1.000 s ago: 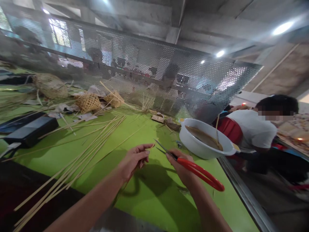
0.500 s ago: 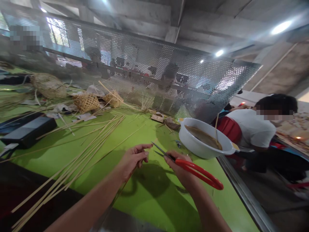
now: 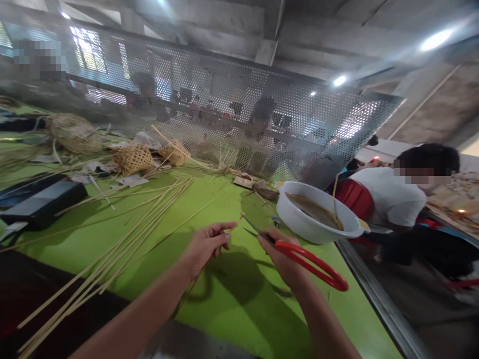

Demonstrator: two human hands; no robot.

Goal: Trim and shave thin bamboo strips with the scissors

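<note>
My right hand grips red-handled scissors above the green table, with the blades apart and pointing left. My left hand is just left of the blade tips, its thumb and fingers pinched on a thin bamboo strip that trails down under my wrist. A fan of long bamboo strips lies on the table to the left of my left arm.
A white basin of brown liquid stands at the table's right edge. Small woven baskets and scraps sit near a perforated metal screen. A black case lies at left. A person in a white shirt crouches at right.
Almost nothing has moved. The scissors have shifted slightly right and away from my left fingertips, and both hands keep their grips.
</note>
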